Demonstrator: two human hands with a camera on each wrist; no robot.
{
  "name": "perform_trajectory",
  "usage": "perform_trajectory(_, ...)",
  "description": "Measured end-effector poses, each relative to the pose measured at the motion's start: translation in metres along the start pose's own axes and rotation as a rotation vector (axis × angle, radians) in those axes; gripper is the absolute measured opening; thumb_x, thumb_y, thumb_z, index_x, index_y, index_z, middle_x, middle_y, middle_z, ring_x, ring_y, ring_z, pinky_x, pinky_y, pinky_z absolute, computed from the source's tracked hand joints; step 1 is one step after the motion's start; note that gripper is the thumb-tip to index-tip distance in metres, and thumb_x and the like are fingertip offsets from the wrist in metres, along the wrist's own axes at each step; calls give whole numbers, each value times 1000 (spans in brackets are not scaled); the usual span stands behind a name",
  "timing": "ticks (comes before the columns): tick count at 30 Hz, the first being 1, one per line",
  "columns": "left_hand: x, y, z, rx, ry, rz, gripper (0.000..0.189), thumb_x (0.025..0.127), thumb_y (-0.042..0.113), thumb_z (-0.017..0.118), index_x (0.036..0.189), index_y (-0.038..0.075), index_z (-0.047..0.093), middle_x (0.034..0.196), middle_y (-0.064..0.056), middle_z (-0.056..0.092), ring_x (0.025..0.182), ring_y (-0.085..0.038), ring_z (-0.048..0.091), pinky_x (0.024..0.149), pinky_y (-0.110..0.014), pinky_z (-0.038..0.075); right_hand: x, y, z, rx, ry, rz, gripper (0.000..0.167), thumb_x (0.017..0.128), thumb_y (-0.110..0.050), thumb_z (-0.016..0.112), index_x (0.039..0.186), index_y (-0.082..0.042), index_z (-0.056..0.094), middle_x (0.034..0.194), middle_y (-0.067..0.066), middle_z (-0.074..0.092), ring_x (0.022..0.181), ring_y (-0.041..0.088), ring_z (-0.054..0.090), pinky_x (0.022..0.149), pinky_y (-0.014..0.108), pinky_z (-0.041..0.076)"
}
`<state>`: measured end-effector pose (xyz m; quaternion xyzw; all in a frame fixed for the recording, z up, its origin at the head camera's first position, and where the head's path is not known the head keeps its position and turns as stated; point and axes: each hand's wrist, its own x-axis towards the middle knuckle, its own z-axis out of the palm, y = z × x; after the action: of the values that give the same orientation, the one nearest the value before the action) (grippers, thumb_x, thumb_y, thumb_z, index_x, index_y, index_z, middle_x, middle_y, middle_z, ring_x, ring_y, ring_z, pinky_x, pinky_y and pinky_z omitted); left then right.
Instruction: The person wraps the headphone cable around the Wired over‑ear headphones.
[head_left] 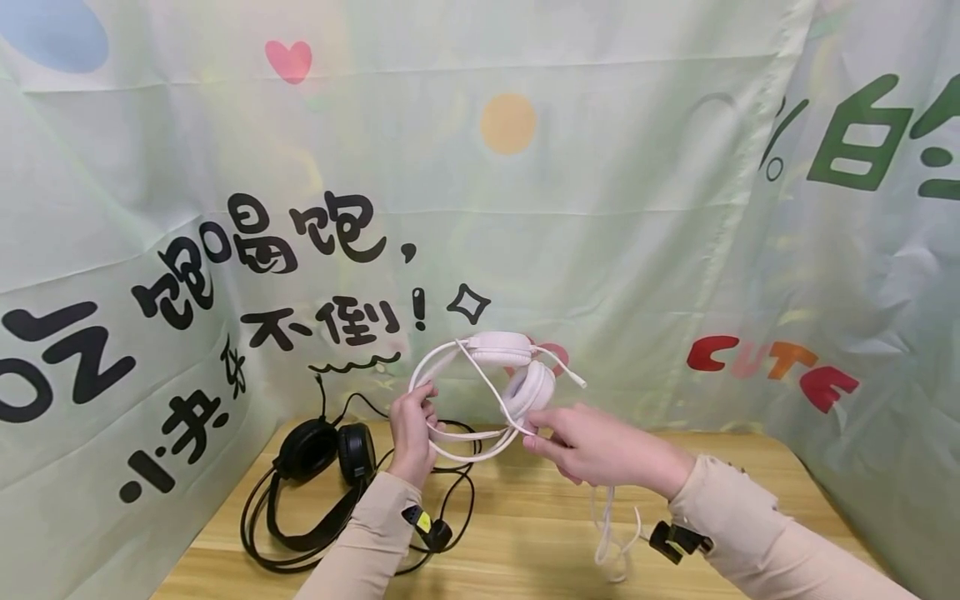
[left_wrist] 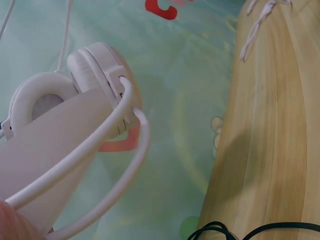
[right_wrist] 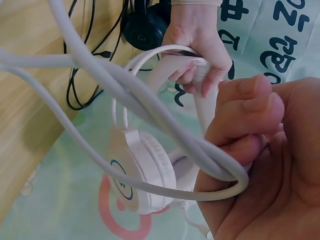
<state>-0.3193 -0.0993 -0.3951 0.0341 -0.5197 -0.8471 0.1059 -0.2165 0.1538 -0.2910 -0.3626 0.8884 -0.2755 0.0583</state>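
Right sleeve: closest thing to the camera, beige [head_left: 780,542], coming in from about 5 o'clock with a little wrist camera [head_left: 678,542] strapped on.
Left sleeve: same beige [head_left: 363,533], in from roughly 7 o'clock, and yep, it has a strapped-on gadget [head_left: 427,529] too.
White headphones: held up just below centre, 6 o'clock in the head view [head_left: 528,390], earcups side by side, headband arcing round toward 8 o'clock of them.
Left hand: around 7 o'clock [head_left: 414,429], fingers curled round the headband [left_wrist: 55,140], so a proper grip.
Right hand: between 4 and 5 o'clock [head_left: 600,446], fingers bent and pinching the white cord [right_wrist: 125,92] just beside an earcup; the cord loops at the fingertips.
Rest of the cord: a bunched white bit [head_left: 606,533] at 5 o'clock, below the right hand.
Black headset: over at 7-8 o'clock on the wooden table [head_left: 540,533], earcups up [head_left: 356,454], black cable [head_left: 468,500] sprawling behind the left arm.
Backdrop: pale printed cloth [head_left: 615,275], orange dot [head_left: 508,123] at 12 o'clock.
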Motion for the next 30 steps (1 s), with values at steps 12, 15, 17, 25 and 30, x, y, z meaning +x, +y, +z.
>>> perform_trajectory(12,0,-4,1,-43,-52,-22,24,84,-6,47,80,15,35,62,5,29,53,-9,28,50,-22,27,-8,25,18,84,52,9,22,113,-30,54,96,-16,60,54,-14,44,44,-1,44,45,22,39)
perform_trajectory(15,-5,-5,1,-26,-43,-2,25,80,-8,46,79,15,35,62,4,31,53,-10,29,50,-22,27,-12,37,26,114,73,19,23,113,-31,53,99,-16,63,52,-14,41,42,-3,42,44,21,38)
perform_trajectory(17,-9,-5,1,-18,-43,9,26,78,-9,46,78,14,34,61,3,31,52,-10,29,50,-22,27,-14,44,31,135,87,31,24,113,-32,53,101,-16,66,52,-15,40,42,-4,40,44,21,37)
perform_trajectory(25,-19,-8,0,-42,-64,-26,29,77,-11,45,79,15,33,61,6,31,51,-8,28,49,-19,26,-20,62,48,232,109,28,23,113,-26,53,99,-16,67,53,-15,39,44,-6,36,44,18,30)
perform_trajectory(30,-17,-11,-2,-125,-80,-37,28,78,-10,43,75,16,32,61,7,26,51,-7,27,48,-18,24,-20,67,56,260,130,5,26,114,-28,50,96,-16,65,52,-18,37,44,-8,34,44,17,29)
